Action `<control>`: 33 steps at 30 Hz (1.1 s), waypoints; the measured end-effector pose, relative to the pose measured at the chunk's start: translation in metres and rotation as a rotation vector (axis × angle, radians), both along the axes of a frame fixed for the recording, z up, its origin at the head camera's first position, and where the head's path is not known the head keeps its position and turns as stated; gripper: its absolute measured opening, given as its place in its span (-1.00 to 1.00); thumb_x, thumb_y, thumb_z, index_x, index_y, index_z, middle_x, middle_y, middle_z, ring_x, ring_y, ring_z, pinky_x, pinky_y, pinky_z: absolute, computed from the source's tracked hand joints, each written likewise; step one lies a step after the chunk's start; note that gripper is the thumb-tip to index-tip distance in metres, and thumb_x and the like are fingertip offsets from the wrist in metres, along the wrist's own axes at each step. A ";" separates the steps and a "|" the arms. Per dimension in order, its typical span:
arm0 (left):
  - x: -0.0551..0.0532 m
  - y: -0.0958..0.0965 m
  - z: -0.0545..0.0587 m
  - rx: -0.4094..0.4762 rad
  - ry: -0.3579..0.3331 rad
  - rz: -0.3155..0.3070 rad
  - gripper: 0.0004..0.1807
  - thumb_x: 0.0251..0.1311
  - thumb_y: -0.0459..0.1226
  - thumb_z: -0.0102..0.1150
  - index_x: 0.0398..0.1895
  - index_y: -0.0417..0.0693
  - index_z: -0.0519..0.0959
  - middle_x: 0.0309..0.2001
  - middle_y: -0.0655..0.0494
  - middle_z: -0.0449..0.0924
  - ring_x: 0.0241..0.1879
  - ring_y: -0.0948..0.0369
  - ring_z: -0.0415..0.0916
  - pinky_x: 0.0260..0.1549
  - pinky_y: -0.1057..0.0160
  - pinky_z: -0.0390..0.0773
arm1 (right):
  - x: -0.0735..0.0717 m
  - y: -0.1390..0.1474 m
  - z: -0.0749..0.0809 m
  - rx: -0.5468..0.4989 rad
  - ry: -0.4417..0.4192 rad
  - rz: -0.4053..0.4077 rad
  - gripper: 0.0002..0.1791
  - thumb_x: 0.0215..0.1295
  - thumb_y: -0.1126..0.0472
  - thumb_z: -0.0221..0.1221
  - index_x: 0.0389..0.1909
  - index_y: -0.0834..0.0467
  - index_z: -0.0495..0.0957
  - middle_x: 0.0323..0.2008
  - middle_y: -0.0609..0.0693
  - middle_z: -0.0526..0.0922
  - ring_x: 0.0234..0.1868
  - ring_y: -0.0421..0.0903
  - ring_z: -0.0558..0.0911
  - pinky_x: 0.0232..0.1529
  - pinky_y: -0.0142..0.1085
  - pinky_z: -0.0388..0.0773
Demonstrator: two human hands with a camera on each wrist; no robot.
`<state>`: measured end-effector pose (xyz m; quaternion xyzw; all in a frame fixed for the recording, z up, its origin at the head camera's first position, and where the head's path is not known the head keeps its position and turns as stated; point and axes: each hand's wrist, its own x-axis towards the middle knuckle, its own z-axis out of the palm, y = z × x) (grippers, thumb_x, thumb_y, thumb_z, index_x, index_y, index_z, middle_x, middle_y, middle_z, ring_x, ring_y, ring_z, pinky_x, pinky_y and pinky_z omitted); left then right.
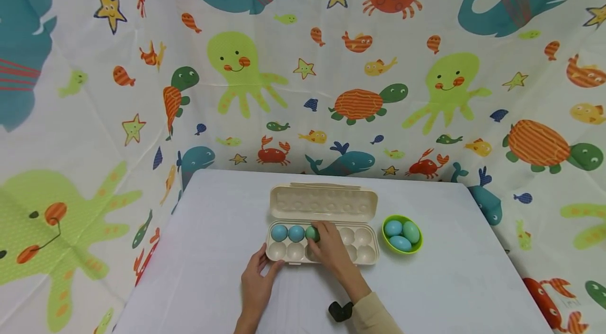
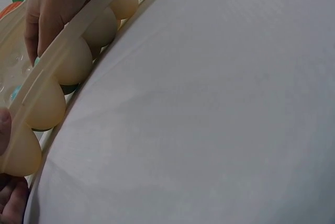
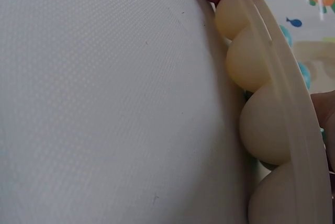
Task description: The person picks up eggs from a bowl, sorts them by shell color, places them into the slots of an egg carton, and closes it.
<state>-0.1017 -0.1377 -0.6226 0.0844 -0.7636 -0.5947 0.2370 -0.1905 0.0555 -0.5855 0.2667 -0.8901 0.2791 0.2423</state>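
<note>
Fingers of the right hand (image 1: 330,250) pinch a green egg (image 1: 310,233) at the third cup of the back row. From my far-off seat, I can't tell if it touches the bottom. That hand hides some cups, so I can't count them all. The left hand (image 1: 258,279) grips the left front corner of the egg box (image 1: 323,200), thumb on the rim; my left wrist view cuts most of it off. A sleeve (image 1: 376,315) partly covers a small black thing (image 1: 340,312) that I can't make out. I can't see the front edge of the table (image 1: 450,271).

I count six eggs: two blue eggs (image 1: 279,232) in the back row, the pinched one, then two blue and one green in one green bowl (image 1: 402,252). The box's lid side faces the table's back edge; the bowl sits nearer the right edge.
</note>
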 end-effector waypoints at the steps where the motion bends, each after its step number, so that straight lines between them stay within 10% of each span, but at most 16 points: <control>1: 0.000 0.000 0.000 -0.002 0.006 -0.001 -0.26 -0.10 -0.32 0.58 0.22 -0.34 0.52 0.15 -0.25 0.63 0.05 -0.04 0.66 0.04 0.59 0.60 | 0.000 0.000 0.000 0.003 0.005 -0.002 -0.57 0.03 0.30 0.45 -0.05 0.29 0.61 -0.14 0.13 0.68 -0.09 0.06 0.64 -0.09 -0.14 0.71; 27: -0.002 -0.001 -0.003 -0.007 0.037 -0.011 -0.28 -0.07 -0.35 0.57 0.22 -0.33 0.52 0.15 -0.28 0.61 0.05 -0.09 0.65 0.05 0.60 0.58 | 0.002 0.023 0.028 0.086 0.042 -0.028 -0.45 -0.02 0.24 0.48 0.05 0.23 0.59 -0.03 0.11 0.65 -0.04 0.06 0.62 -0.05 -0.09 0.66; 33: 0.000 0.003 0.004 -0.021 0.041 0.007 -0.30 -0.08 -0.42 0.55 0.20 -0.39 0.52 0.13 -0.31 0.62 0.03 -0.12 0.67 0.05 0.42 0.64 | 0.006 0.045 0.041 0.091 -0.057 -0.091 -0.46 0.13 0.18 0.42 0.14 0.23 0.56 0.07 0.13 0.61 0.07 0.09 0.57 0.08 -0.04 0.64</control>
